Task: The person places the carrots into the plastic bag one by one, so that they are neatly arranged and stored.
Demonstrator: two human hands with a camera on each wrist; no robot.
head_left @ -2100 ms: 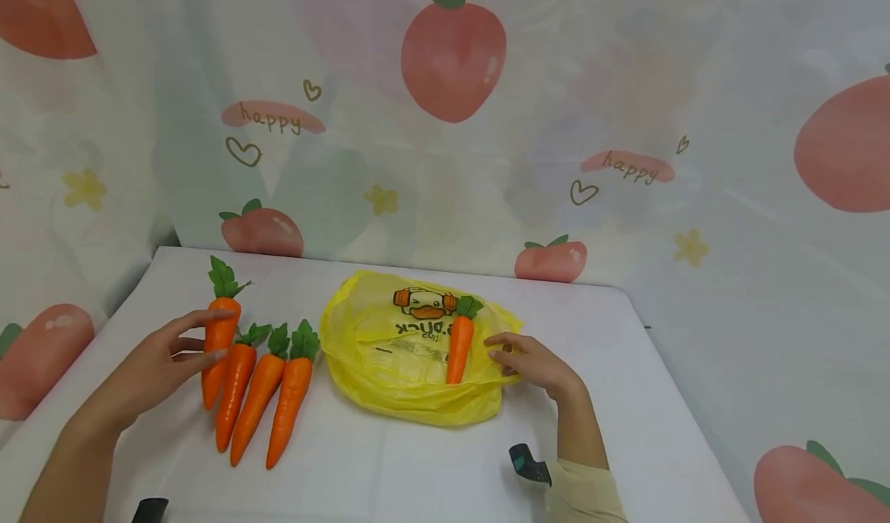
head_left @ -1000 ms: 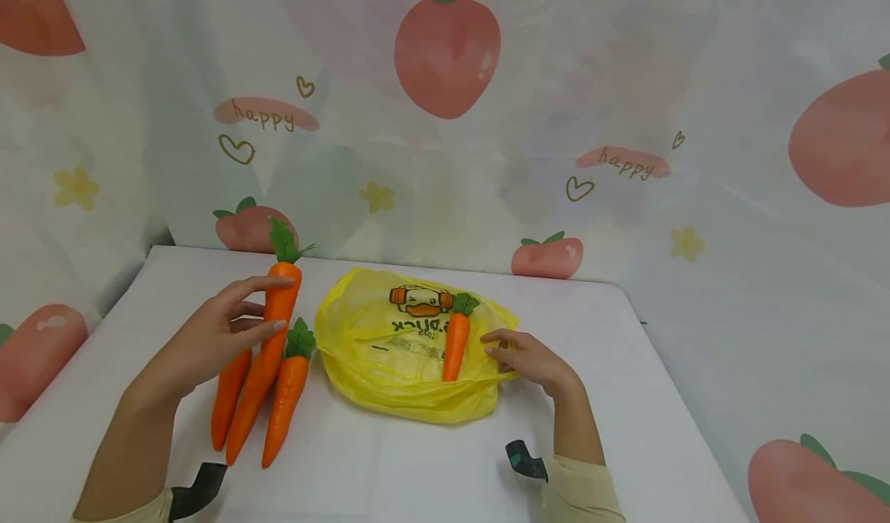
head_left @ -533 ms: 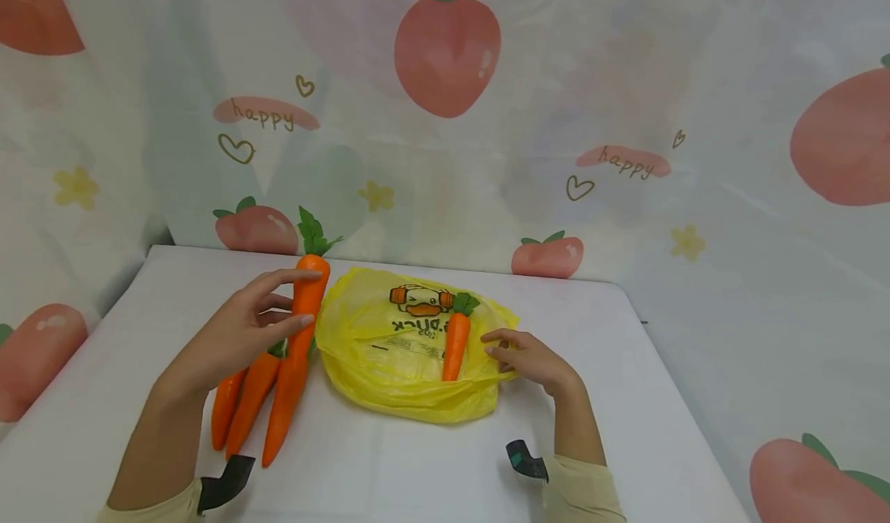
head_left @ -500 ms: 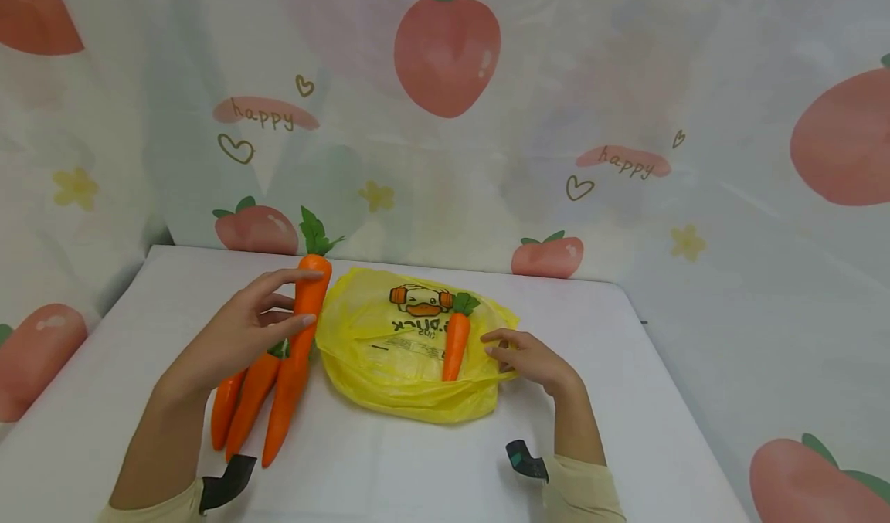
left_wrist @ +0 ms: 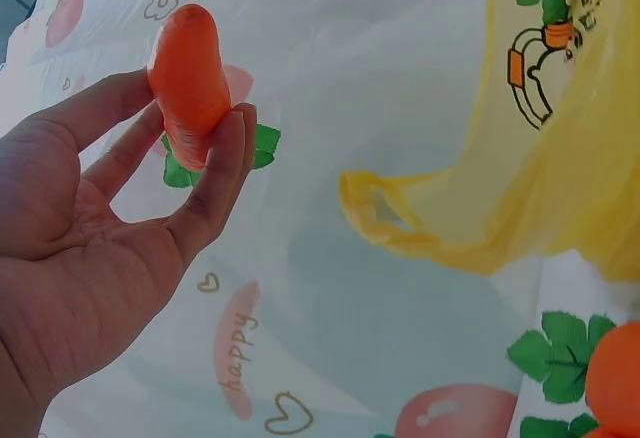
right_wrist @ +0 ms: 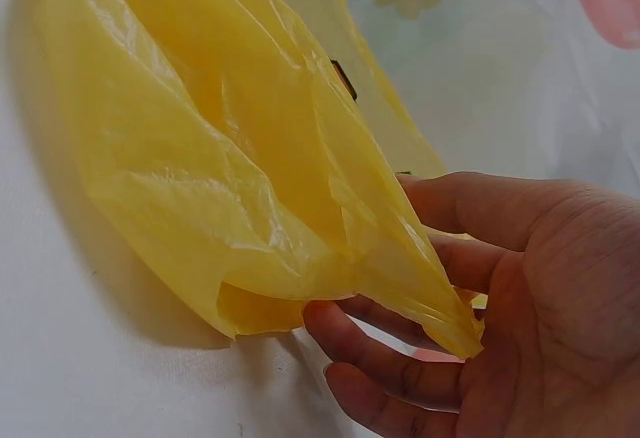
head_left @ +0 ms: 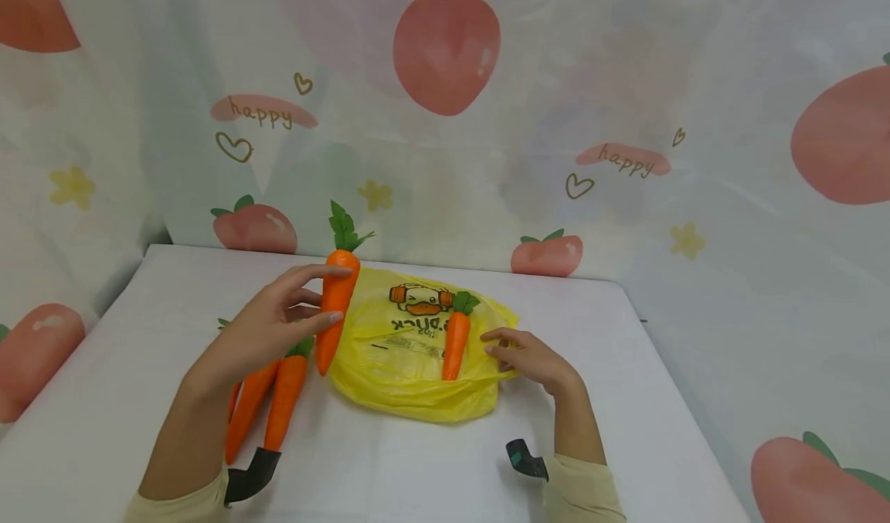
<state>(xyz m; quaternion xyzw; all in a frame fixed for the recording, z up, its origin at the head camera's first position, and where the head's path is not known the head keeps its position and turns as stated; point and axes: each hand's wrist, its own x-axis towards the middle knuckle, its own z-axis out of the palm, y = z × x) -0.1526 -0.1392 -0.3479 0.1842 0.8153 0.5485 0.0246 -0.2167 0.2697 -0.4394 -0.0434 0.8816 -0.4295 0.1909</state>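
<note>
Left grip pinches carrot near its top, tip down, over bag edge. Right grip pinches bag's rim, lifting the mouth apart. One carrot lies on the bag.

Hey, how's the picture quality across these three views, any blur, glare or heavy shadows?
Head view: even, soft light, sharp overall, faint shadows under the yellow bag and the left hand. Left wrist view: bright and washed out, the held carrot close and a little soft. Right wrist view: the bag glows translucent, casts a soft shadow on the table; the right hand is in focus.
</note>
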